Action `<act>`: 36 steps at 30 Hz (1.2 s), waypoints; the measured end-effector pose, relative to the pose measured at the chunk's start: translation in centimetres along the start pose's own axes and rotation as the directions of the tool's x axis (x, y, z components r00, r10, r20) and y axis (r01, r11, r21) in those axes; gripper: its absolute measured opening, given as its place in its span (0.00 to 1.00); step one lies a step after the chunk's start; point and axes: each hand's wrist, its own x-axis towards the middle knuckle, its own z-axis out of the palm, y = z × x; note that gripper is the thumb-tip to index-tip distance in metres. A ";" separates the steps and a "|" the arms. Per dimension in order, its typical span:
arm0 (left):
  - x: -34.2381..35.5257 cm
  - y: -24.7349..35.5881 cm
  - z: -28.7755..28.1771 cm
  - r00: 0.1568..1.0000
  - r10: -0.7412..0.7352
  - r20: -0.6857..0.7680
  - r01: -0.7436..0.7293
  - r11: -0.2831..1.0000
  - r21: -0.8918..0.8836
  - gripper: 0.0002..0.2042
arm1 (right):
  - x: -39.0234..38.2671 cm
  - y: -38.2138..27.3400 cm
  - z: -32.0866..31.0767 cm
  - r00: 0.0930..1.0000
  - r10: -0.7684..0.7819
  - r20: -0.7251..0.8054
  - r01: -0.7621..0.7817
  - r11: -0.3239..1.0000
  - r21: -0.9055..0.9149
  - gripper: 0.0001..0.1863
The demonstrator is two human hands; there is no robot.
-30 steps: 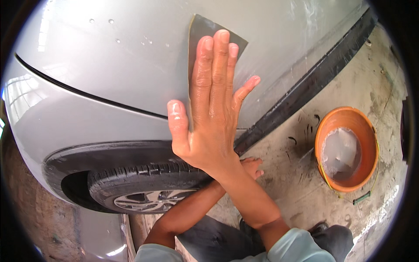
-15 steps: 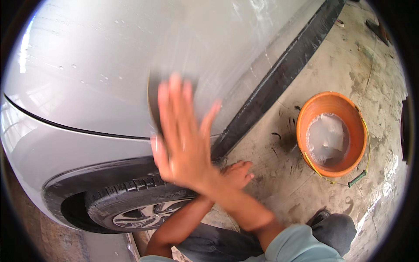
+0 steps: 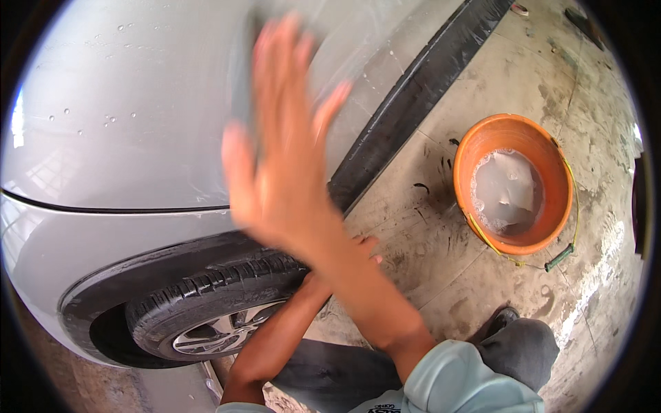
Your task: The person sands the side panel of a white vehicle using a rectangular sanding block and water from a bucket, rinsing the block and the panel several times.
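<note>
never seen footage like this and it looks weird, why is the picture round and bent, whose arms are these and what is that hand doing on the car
The picture comes from a wide fisheye camera worn on a person's head and looking down, so straight edges bend near the rim. The arms coming in from the bottom edge are that person's own; there is no machine.

The right hand is spread flat and blurred against the silver car body, pressing a dark grey pad, mostly hidden behind the fingers. The left hand lies lower, by the tyre, largely hidden behind the right forearm, so whether it holds anything cannot be told.

On the stained concrete floor stands an orange bucket of soapy water.
</note>
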 end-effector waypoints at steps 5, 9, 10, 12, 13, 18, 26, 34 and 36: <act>1.7 0.4 0.4 0.976 0.177 -0.123 -0.208 0.925 -0.319 0.23 | 0.4 0.8 -1.1 0.991 -0.012 0.133 0.031 0.990 -0.140 0.40; -0.1 0.6 -0.1 0.999 0.040 0.023 -0.035 0.978 -0.206 0.23 | 1.2 -0.7 -1.0 0.995 0.007 0.104 0.004 0.994 -0.106 0.41; 0.3 0.7 -0.6 0.998 -0.048 0.029 0.050 0.997 -0.065 0.23 | -1.6 -1.6 -0.5 0.986 0.028 0.164 -0.018 0.998 -0.065 0.41; 2.2 0.5 -0.1 0.997 0.036 -0.066 -0.043 0.993 -0.109 0.23 | -3.4 -1.1 -0.3 0.980 0.009 0.197 0.007 0.997 -0.082 0.41; 2.1 0.5 0.5 0.993 0.068 -0.096 -0.082 0.986 -0.148 0.23 | -1.9 -0.3 -0.9 0.982 -0.009 0.186 0.035 0.990 -0.140 0.41; 0.4 -0.2 -0.3 0.994 0.107 -0.028 -0.111 0.944 -0.311 0.22 | 1.7 0.0 -0.1 0.998 -0.060 -0.010 0.058 0.992 -0.111 0.42; 0.8 -0.7 -0.2 0.986 0.161 -0.033 -0.164 0.964 -0.207 0.23 | 2.3 1.6 -1.3 0.999 -0.036 0.004 0.036 0.991 -0.130 0.42; 1.7 -0.6 -1.5 0.987 0.157 -0.038 -0.160 0.928 -0.337 0.23 | 1.8 2.9 -2.1 0.998 -0.032 0.054 0.040 0.985 -0.165 0.45; -0.4 0.7 -1.5 0.995 0.097 -0.024 -0.099 0.918 -0.383 0.23 | 3.1 1.7 -1.9 0.997 -0.048 -0.054 0.041 0.992 -0.122 0.45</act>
